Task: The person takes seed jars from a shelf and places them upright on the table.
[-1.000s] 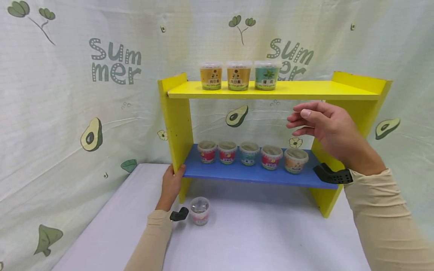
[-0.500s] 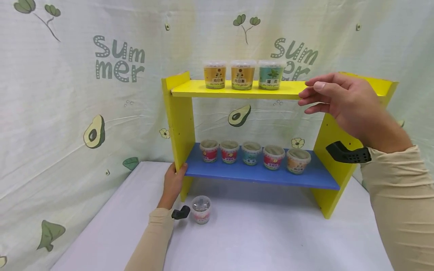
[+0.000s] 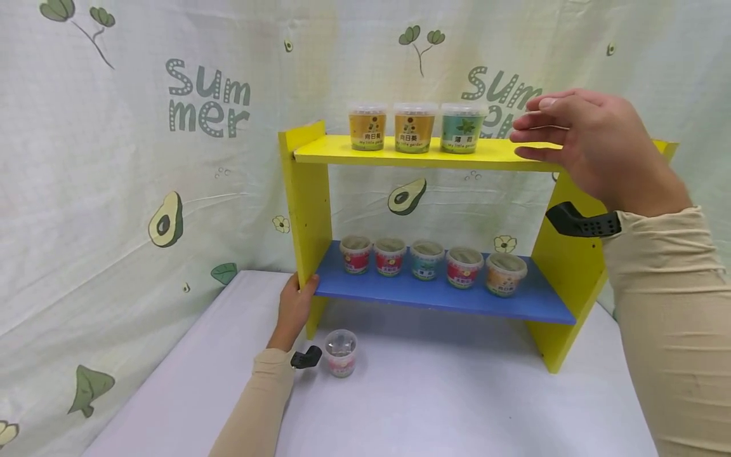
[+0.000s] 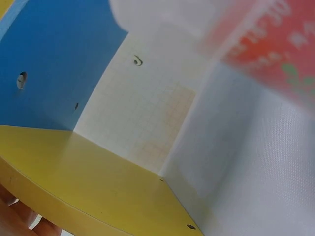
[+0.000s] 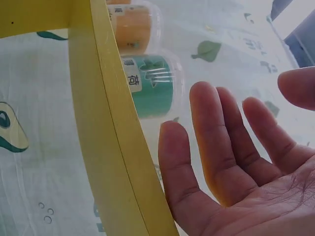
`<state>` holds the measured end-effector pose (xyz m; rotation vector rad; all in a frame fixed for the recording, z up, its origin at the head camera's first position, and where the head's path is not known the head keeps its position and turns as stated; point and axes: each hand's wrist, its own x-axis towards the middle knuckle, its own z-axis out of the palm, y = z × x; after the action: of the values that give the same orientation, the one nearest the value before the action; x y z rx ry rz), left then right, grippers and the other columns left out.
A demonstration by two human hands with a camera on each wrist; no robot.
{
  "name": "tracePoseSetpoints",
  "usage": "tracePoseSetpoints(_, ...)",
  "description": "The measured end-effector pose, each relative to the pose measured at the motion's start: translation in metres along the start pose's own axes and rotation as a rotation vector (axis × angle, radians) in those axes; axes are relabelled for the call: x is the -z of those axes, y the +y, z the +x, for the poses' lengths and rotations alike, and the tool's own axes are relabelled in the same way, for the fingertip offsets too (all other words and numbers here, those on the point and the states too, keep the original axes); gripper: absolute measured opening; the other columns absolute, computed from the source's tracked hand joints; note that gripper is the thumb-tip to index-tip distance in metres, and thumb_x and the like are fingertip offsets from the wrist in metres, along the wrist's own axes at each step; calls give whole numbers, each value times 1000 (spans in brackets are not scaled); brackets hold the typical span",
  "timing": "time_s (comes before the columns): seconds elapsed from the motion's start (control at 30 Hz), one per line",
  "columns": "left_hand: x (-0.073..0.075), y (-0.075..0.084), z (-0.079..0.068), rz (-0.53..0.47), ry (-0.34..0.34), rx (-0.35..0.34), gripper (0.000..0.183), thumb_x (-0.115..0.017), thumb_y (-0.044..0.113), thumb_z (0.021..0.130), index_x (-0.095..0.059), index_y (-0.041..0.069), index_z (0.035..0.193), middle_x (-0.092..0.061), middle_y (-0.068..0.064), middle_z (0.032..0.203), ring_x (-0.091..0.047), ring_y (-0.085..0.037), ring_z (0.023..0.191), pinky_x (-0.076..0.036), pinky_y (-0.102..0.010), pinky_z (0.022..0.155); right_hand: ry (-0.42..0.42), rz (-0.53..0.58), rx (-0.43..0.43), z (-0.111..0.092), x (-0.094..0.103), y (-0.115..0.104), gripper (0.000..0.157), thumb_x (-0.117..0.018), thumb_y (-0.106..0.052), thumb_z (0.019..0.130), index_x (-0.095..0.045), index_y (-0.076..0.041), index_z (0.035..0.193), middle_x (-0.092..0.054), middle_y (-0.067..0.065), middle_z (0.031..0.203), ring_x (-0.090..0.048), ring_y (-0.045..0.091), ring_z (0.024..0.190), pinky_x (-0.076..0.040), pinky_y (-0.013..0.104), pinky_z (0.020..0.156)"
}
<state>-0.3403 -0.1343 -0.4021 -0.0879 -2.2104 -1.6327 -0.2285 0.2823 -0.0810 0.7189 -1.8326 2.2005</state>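
Teal-labelled plastic tub [image 3: 461,131] stands upright close to the front edge of the yellow top shelf [image 3: 495,150], near its middle, as the right hand [image 3: 602,143], fingers loose and grasping nothing, hovers toward that shelf's right end. The left hand [image 3: 294,310] grips the left side panel [image 3: 308,212] beside the blue shelf's [image 3: 400,291] front left corner. Likely light, slick and slightly squeezable, the tub seems best held around its sides below the rim.

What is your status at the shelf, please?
Left hand gripping yellow side panel. Right hand empty, beside top-shelf teal cup, not touching. Nothing seen between.
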Motion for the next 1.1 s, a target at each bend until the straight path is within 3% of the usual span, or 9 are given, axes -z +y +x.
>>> tracePoseSetpoints(0.17,0,1,0,10,-1,10,57,-54,45,101,-51,1,137,-59,-19,122,-56,-35,107,-44,-51,97,30,-101,-73,10,2,-1,31,-65,-17,98,-59,1,123,-59,16,122,-58,31,112,-58,38,81)
tracePoseSetpoints(0.57,0,2,0,-4,2,-4,54,-53,43,101,-52,0,134,-59,-20,121,-56,-36,107,-44,-51,97,43,-226,-218,34,4,-3,44,-70,-26,96,-52,-6,131,-53,12,128,-59,26,114,-57,32,78)
tracePoseSetpoints(0.8,0,-1,1,-11,8,1,55,-55,44,101,-52,1,135,-59,-19,121,-56,-35,107,-45,-51,96,56,-270,-326,48,1,-5,54,-69,-29,96,-43,-12,141,-43,9,137,-50,26,124,-56,31,83)
tracePoseSetpoints(0.97,0,1,1,-15,3,-1,54,-55,43,101,-53,1,135,-59,-19,121,-56,-35,106,-45,-50,96,5,-358,-412,62,2,-10,65,-63,-36,98,-32,-17,153,-39,6,139,-43,27,130,-54,33,89)
tracePoseSetpoints(1.1,-1,0,0,-17,0,-12,55,-55,44,101,-53,1,134,-59,-19,120,-56,-35,105,-45,-50,95,-55,-416,-465,71,5,-10,61,-59,-39,100,-31,-22,151,-36,5,142,-38,28,132,-54,32,90)
